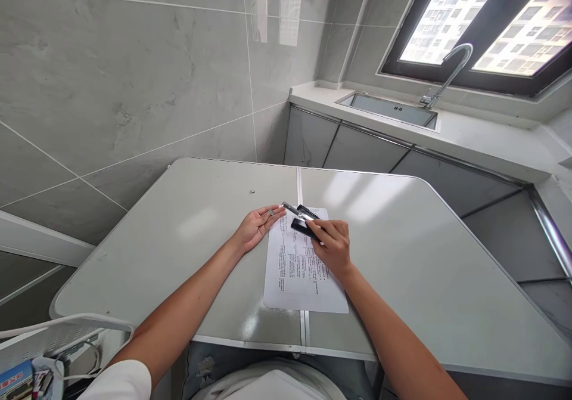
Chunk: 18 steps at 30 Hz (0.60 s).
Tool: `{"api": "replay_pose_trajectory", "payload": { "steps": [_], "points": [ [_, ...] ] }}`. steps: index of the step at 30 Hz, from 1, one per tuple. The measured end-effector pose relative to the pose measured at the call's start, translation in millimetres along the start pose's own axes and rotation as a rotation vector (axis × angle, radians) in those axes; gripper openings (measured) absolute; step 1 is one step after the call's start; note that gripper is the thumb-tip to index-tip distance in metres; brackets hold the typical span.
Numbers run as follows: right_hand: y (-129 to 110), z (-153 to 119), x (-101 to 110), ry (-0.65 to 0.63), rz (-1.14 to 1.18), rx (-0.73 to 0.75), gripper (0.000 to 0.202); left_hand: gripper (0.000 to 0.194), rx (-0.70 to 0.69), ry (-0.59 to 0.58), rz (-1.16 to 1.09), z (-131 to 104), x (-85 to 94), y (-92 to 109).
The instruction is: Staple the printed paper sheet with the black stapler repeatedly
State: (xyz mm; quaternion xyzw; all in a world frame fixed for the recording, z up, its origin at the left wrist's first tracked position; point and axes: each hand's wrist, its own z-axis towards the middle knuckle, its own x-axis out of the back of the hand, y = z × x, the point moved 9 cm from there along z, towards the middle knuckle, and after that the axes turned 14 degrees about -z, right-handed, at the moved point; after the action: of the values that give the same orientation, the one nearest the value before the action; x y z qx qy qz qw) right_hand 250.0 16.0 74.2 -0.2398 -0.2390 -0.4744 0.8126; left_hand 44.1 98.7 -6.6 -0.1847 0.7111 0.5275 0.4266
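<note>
My right hand (333, 245) is closed around a black and silver stapler (304, 227), which is opened up with its metal magazine (291, 209) pointing left. Palm up beside it, my left hand (257, 227) holds a small silver strip of staples (271, 212) on its fingers, close to the magazine's tip. Beneath the stapler lie printed paper sheets (292, 269), partly covered by my right hand. Farther back, another tiny metal piece (252, 192) rests on the table; it looks like a bit of staple strip.
The pale folding table (201, 209) has a metal seam down its middle. A white basket (67, 328) with packets and cables stands at the lower left. Beyond the table run a counter with a sink (388, 109), a faucet (451, 72) and grey cabinets (370, 146).
</note>
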Motion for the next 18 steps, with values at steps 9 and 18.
{"api": "replay_pose_trajectory", "payload": {
  "steps": [9, 18],
  "points": [
    [24.5, -5.0, -34.7, -0.32, 0.326, -0.37, 0.022, 0.026, -0.143, 0.137, 0.016, 0.9, 16.8, 15.4],
    [11.8, -0.1, -35.0, -0.363, 0.258, -0.252, 0.028, 0.033, -0.107, 0.133, 0.062, -2.1, 14.4, 10.4]
  ]
}}
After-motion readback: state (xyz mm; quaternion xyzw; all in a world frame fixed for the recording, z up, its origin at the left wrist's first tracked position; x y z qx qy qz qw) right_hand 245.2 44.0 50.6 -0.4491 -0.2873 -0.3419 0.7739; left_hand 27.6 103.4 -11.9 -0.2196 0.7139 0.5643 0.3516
